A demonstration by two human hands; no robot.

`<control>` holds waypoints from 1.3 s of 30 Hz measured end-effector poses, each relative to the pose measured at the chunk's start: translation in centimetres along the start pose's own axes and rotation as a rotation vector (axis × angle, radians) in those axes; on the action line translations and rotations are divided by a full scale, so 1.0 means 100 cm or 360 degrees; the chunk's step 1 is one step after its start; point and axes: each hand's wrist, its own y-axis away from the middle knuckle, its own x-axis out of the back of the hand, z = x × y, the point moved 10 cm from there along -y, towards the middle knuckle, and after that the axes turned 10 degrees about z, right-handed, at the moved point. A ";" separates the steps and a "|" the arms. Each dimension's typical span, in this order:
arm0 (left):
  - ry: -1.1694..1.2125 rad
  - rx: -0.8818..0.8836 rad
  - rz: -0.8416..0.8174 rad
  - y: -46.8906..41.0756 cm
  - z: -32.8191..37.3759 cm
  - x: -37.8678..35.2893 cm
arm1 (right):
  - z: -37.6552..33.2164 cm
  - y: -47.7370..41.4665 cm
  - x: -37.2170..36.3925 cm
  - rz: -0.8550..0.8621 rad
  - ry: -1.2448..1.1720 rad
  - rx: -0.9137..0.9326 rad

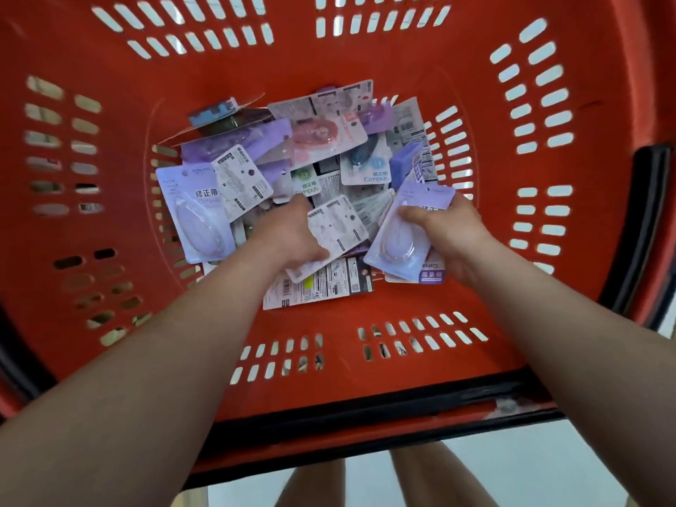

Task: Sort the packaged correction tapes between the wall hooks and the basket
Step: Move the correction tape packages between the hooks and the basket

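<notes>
I look straight down into a red plastic basket (384,60) with slotted walls. Its bottom holds a loose pile of several packaged correction tapes (329,137), in purple, pink, blue and green, some face down. My left hand (289,232) reaches into the middle of the pile and grips a face-down white-backed packet (338,228). My right hand (446,232) holds a small stack of purple packets (402,236), thumb on the top blister. A large purple packet (199,214) lies at the pile's left edge. No wall hooks are in view.
The basket's black rim (365,411) runs along the near edge, and a black handle (643,221) lies against the right wall. Below the rim I see a pale floor (548,466) and the person's bare legs (435,477).
</notes>
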 end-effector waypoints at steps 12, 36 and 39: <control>-0.0165 -0.0173 0.0581 0.016 -0.033 0.024 | -0.039 0.029 -0.039 -0.0327 0.0230 0.0616; 0.0759 -0.0632 0.1332 0.080 -0.026 0.102 | -0.037 0.059 -0.080 -0.0534 -0.0423 -0.0268; 0.0361 -0.0941 0.1279 0.087 -0.010 0.094 | -0.030 0.064 -0.085 -0.0649 -0.0433 -0.0462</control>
